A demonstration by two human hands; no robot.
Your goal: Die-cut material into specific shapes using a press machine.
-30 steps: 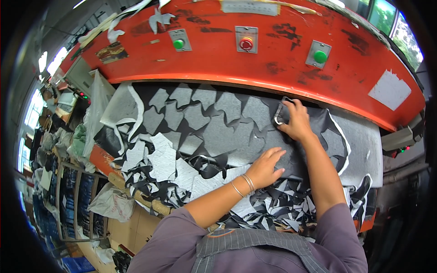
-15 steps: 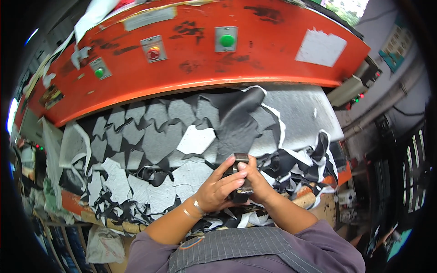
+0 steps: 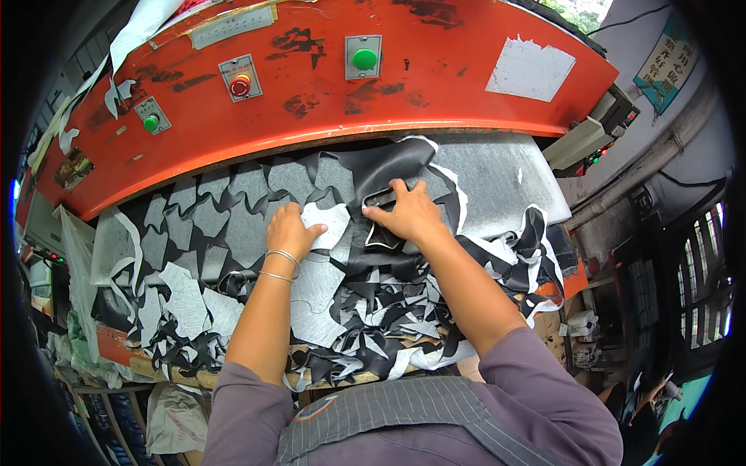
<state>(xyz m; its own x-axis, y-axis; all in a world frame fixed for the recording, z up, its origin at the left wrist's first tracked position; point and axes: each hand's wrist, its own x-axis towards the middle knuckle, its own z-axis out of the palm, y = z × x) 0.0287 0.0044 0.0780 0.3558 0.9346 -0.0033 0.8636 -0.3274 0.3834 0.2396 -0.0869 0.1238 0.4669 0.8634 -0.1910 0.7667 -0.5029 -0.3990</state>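
A dark metal cutting die (image 3: 384,242), an open outline frame, sits on the black sheet (image 3: 392,172) right of centre. My right hand (image 3: 412,213) grips its upper part, thumb and fingers apart across it. Left of it, my left hand (image 3: 291,233) rests open on the sheet, fingers down and thumb stretched toward a white cut piece (image 3: 330,220). Rows of cut-out shapes, with grey showing through, run through the sheet to the left. Below my left hand lies a larger whitish piece (image 3: 315,299).
A red press beam (image 3: 311,97) with green buttons (image 3: 364,59) and a red button (image 3: 240,85) spans the far side. The grey bed (image 3: 505,175) shows at right. Black and white scraps (image 3: 381,318) heap along the near edge. A control box (image 3: 598,128) stands far right.
My hands, together on the die near my body before, are now apart and farther forward. The die has gone onto the black sheet under my right hand; my left hand has let go.
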